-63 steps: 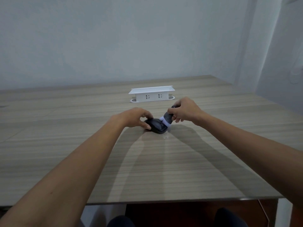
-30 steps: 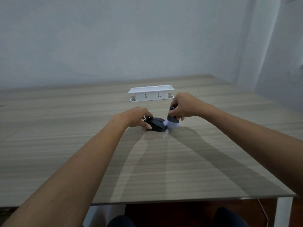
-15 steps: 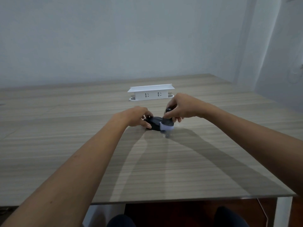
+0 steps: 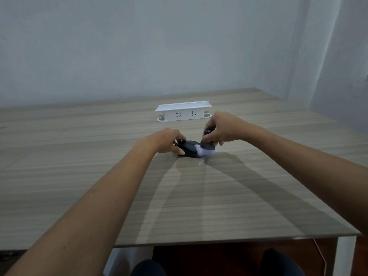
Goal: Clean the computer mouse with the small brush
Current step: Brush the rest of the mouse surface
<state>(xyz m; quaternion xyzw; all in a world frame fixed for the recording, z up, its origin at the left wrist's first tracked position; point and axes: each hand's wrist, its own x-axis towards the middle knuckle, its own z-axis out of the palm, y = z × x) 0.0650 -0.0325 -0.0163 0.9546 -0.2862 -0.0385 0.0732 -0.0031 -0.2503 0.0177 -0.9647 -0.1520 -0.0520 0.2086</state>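
A black computer mouse [image 4: 189,150] lies on the wooden table [image 4: 179,196], a little beyond its middle. My left hand [image 4: 166,143] grips the mouse's left side and holds it down. My right hand [image 4: 221,127] is closed around a small brush [image 4: 207,147] with a dark handle and white bristles. The bristles press on the mouse's right end. The handle stands almost upright, and my fingers hide most of it.
A white power strip box [image 4: 183,113] with two sockets stands on the table just behind my hands. The table's near edge [image 4: 219,241] runs across the bottom, with a white leg [image 4: 345,255] at the right. Walls close the back and right.
The brush has swept back and forth over the mouse's right end, and now sits slightly right of where it was half a second ago. My left hand has stayed on the mouse.
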